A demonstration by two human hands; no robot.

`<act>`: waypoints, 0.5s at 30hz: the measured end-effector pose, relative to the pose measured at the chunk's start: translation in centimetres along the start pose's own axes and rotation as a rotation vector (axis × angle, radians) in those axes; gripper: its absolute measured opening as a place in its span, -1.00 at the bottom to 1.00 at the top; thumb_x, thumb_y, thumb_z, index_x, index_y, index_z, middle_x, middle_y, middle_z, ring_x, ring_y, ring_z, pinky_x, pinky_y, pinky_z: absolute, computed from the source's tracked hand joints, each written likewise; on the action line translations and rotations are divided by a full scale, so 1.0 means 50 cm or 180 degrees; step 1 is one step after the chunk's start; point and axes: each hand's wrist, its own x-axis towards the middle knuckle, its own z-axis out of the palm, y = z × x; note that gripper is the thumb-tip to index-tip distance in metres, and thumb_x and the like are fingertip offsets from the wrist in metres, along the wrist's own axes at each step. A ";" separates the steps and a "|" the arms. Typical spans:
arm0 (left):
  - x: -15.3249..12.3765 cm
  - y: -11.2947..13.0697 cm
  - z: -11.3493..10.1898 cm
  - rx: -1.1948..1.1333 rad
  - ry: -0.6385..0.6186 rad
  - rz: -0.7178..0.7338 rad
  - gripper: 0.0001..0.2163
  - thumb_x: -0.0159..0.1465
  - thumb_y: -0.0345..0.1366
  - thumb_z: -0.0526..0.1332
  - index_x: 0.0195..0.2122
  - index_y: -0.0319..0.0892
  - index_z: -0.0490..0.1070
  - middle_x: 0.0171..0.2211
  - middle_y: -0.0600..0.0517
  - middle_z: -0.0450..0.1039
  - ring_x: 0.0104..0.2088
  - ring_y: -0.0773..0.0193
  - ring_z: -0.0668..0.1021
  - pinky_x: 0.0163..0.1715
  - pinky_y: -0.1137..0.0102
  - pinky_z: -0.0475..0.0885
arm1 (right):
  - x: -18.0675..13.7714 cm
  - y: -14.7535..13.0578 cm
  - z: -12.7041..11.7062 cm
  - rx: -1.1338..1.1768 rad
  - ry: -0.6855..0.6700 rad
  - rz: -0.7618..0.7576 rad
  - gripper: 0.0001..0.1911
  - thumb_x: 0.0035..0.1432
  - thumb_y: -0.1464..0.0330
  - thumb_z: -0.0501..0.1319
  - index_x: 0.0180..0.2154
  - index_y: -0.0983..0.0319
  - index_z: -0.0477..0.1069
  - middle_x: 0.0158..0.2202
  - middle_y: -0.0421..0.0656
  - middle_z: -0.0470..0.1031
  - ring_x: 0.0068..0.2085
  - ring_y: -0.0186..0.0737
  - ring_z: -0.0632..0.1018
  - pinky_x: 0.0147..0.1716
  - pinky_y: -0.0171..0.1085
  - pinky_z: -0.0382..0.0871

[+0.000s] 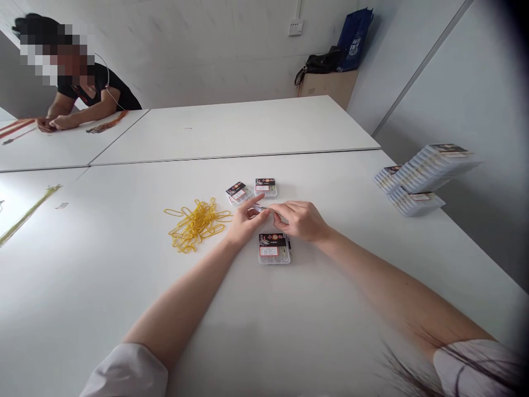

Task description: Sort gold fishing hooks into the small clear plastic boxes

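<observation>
My left hand (pixel 247 221) grips a small clear plastic box (pixel 258 208), seen nearly edge-on and mostly covered by the fingers. At its right end, my right hand (pixel 300 219) has thumb and fingers closed in a pinch against it. Just below the hands a flat clear box (pixel 275 253) with a black printed label lies on the table, small metal hooks showing through its lid. Two similar labelled spots lie beyond the hands: a tilted box (pixel 238 192) and a straighter box (pixel 265 187). Left of my left hand is a loose heap of yellow rubber bands (pixel 197 223).
Stacks of the same boxes (pixel 430 171) stand at the table's right edge, some leaning. Yellowish strands (pixel 31 214) lie far left. Across the joined white tables (pixel 231 129) a person (pixel 95 94) leans on their forearms near reddish strands. A carton (pixel 328 85) carries bags behind.
</observation>
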 end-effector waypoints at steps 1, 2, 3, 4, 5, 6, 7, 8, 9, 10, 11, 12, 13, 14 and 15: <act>0.001 -0.003 -0.001 -0.0043 0.0032 -0.0011 -0.32 0.10 -0.09 0.47 0.23 -0.21 0.42 -0.50 0.10 0.48 -0.41 0.33 0.52 -0.29 0.41 0.42 | 0.000 0.000 0.003 0.0281 0.0067 0.0217 -0.81 0.31 0.41 0.13 -0.22 0.19 0.53 -0.39 -0.15 0.64 -0.38 -0.20 0.60 -0.36 -0.23 0.44; 0.002 -0.006 -0.002 -0.0147 0.0041 -0.0024 -0.30 0.09 -0.11 0.47 0.25 -0.20 0.40 -0.44 0.08 0.52 -0.37 0.32 0.54 -0.25 0.40 0.44 | -0.001 0.001 0.006 0.0598 0.0155 0.0484 -0.82 0.32 0.37 0.15 -0.18 0.17 0.54 -0.30 -0.13 0.66 -0.29 -0.17 0.63 -0.26 -0.20 0.49; 0.003 -0.009 -0.002 -0.0306 0.0020 -0.0045 -0.28 0.08 -0.13 0.48 0.27 -0.20 0.37 -0.35 0.04 0.57 -0.31 0.29 0.57 -0.19 0.38 0.45 | -0.001 0.002 0.010 0.0956 0.0253 0.0805 -0.82 0.32 0.32 0.18 -0.14 0.16 0.54 -0.20 -0.10 0.67 -0.18 -0.14 0.64 -0.16 -0.17 0.51; 0.004 -0.011 -0.002 -0.0492 -0.0020 -0.0075 -0.24 0.06 -0.16 0.49 0.29 -0.19 0.34 -0.24 0.00 0.60 -0.23 0.25 0.59 -0.12 0.35 0.46 | -0.002 0.004 0.014 0.1345 0.0349 0.1160 -0.80 0.32 0.25 0.20 -0.10 0.16 0.54 -0.10 -0.07 0.65 -0.07 -0.10 0.63 -0.07 -0.14 0.52; 0.005 -0.013 -0.002 -0.0668 -0.0071 -0.0116 -0.21 0.04 -0.19 0.50 0.31 -0.18 0.32 -0.13 -0.05 0.61 -0.15 0.20 0.61 -0.06 0.31 0.46 | -0.002 0.007 0.019 0.1744 0.0420 0.1527 -0.74 0.30 0.18 0.23 -0.06 0.15 0.53 -0.01 -0.05 0.62 0.02 -0.07 0.60 -0.01 -0.11 0.51; 0.005 -0.014 -0.001 -0.0810 -0.0117 -0.0159 -0.19 0.03 -0.22 0.51 0.32 -0.17 0.30 -0.05 -0.08 0.60 -0.08 0.16 0.61 -0.01 0.28 0.46 | -0.003 0.011 0.025 0.2144 0.0438 0.1880 -0.66 0.28 0.11 0.25 -0.02 0.15 0.52 0.08 -0.04 0.58 0.10 -0.04 0.56 0.02 -0.09 0.50; 0.006 -0.014 0.000 -0.0907 -0.0153 -0.0197 -0.19 0.02 -0.23 0.51 0.32 -0.16 0.30 -0.01 -0.10 0.59 -0.04 0.13 0.61 0.03 0.26 0.45 | -0.005 0.015 0.030 0.2518 0.0414 0.2178 -0.58 0.25 0.03 0.26 0.01 0.15 0.51 0.13 -0.03 0.54 0.14 -0.01 0.54 0.04 -0.07 0.50; 0.006 -0.015 0.000 -0.0960 -0.0182 -0.0219 -0.21 0.03 -0.23 0.51 0.31 -0.15 0.32 0.01 -0.11 0.59 -0.01 0.10 0.61 0.06 0.24 0.44 | -0.006 0.019 0.036 0.2842 0.0322 0.2378 -0.51 0.23 -0.03 0.25 0.02 0.15 0.50 0.11 -0.04 0.55 0.14 0.01 0.54 0.05 -0.06 0.49; 0.007 -0.015 0.001 -0.0971 -0.0203 -0.0222 -0.24 0.03 -0.23 0.51 0.29 -0.15 0.35 0.02 -0.12 0.59 0.00 0.08 0.60 0.07 0.22 0.43 | -0.007 0.023 0.040 0.3114 0.0190 0.2474 -0.48 0.23 -0.07 0.23 0.03 0.15 0.51 0.08 -0.05 0.57 0.10 0.01 0.56 0.05 -0.05 0.48; 0.007 -0.016 0.001 -0.0947 -0.0217 -0.0205 -0.27 0.04 -0.22 0.51 0.26 -0.15 0.39 0.01 -0.12 0.60 0.01 0.06 0.61 0.08 0.20 0.43 | -0.008 0.026 0.044 0.3307 0.0082 0.2502 -0.46 0.23 -0.10 0.21 0.02 0.14 0.51 0.04 -0.07 0.59 0.07 0.01 0.58 0.06 -0.05 0.48; 0.008 -0.016 0.002 -0.0887 -0.0222 -0.0179 -0.32 0.05 -0.20 0.50 0.23 -0.16 0.43 0.00 -0.12 0.61 0.01 0.04 0.61 0.08 0.20 0.43 | -0.009 0.027 0.046 0.3418 0.0008 0.2498 -0.46 0.24 -0.11 0.20 0.01 0.14 0.52 0.00 -0.09 0.60 0.04 -0.01 0.59 0.06 -0.06 0.47; 0.009 -0.017 0.002 -0.0797 -0.0217 -0.0149 -0.37 0.07 -0.17 0.49 0.19 -0.16 0.47 -0.01 -0.12 0.61 0.00 0.04 0.61 0.07 0.20 0.44 | -0.009 0.027 0.047 0.3456 -0.0015 0.2480 -0.48 0.24 -0.10 0.20 -0.01 0.13 0.52 -0.02 -0.11 0.61 0.04 -0.02 0.59 0.06 -0.08 0.46; 0.010 -0.018 0.003 -0.0714 -0.0199 -0.0116 -0.43 0.10 -0.14 0.47 0.14 -0.16 0.52 -0.02 -0.11 0.62 -0.02 0.03 0.61 0.05 0.20 0.45 | -0.009 0.025 0.047 0.3453 -0.0025 0.2465 -0.50 0.24 -0.09 0.20 -0.03 0.13 0.52 -0.02 -0.12 0.61 0.04 -0.03 0.58 0.06 -0.09 0.46; 0.011 -0.019 0.004 -0.0674 -0.0173 -0.0084 -0.50 0.13 -0.10 0.45 0.08 -0.17 0.56 -0.04 -0.11 0.63 -0.04 0.04 0.62 0.02 0.21 0.46 | -0.009 0.022 0.046 0.3436 -0.0042 0.2465 -0.52 0.25 -0.09 0.20 -0.05 0.13 0.53 -0.03 -0.12 0.61 0.04 -0.04 0.58 0.05 -0.11 0.45; 0.011 -0.020 0.006 -0.0687 -0.0157 -0.0066 -0.55 0.16 -0.05 0.42 0.02 -0.18 0.59 -0.06 -0.10 0.64 -0.06 0.04 0.63 0.00 0.21 0.48 | -0.009 0.019 0.045 0.3418 -0.0065 0.2483 -0.53 0.25 -0.08 0.20 -0.06 0.13 0.52 -0.04 -0.12 0.60 0.03 -0.05 0.58 0.04 -0.11 0.46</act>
